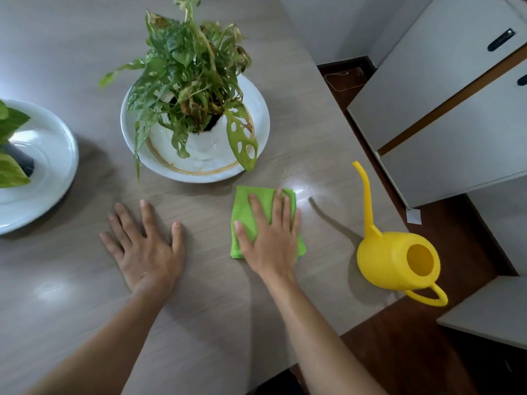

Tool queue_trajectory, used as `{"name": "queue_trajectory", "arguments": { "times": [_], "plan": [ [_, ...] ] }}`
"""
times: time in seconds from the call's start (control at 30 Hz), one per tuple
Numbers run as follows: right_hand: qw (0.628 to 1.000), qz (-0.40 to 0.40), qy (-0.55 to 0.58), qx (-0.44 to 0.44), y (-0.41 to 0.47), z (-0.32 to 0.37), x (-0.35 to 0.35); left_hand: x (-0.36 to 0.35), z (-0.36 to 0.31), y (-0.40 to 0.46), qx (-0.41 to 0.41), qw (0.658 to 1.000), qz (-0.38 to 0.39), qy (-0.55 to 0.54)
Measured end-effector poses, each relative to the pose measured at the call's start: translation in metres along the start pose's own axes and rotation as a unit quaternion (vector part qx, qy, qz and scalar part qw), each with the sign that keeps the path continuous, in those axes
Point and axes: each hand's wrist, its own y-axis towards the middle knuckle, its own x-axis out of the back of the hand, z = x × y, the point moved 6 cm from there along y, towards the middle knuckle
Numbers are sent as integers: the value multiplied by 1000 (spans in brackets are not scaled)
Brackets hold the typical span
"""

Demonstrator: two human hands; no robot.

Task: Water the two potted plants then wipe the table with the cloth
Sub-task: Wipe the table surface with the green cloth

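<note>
A folded green cloth [245, 212] lies flat on the grey wooden table [216, 309], and my right hand [271, 238] presses down on it with fingers spread. My left hand [145, 246] rests flat and empty on the table to the left of the cloth. Behind the cloth stands a leafy potted plant [194, 81] in a white pot on a white saucer [256, 109]. A second potted plant [11, 155] on a white saucer [54, 166] is cut off by the left edge. A yellow watering can [396, 258] stands at the table's right edge, spout pointing away from me.
The table's right edge runs diagonally close to the watering can, with dark wooden floor [427, 352] beyond. White cabinets [442, 109] with dark handles stand to the right. A shiny damp-looking patch [302, 183] lies just beyond the cloth.
</note>
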Motion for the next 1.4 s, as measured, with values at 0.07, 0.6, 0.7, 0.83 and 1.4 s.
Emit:
{"name": "queue_trajectory", "arguments": {
  "times": [0.07,0.6,0.7,0.83,1.4],
  "plan": [
    [999,-1,-24,-36,4,-35,9,-1,2,0,2,1000,-1,1],
    [996,32,-14,-88,111,-46,22,3,-3,-2,-1,1000,6,8],
    [999,30,-22,-9,74,-40,22,4,-4,-1,1,1000,19,2],
    [998,30,-36,38,14,-64,25,15,-7,-12,-36,997,20,-59],
    [996,31,-58,67,-46,-100,26,4,-33,-97,-86,994,64,-8]
  ]
}}
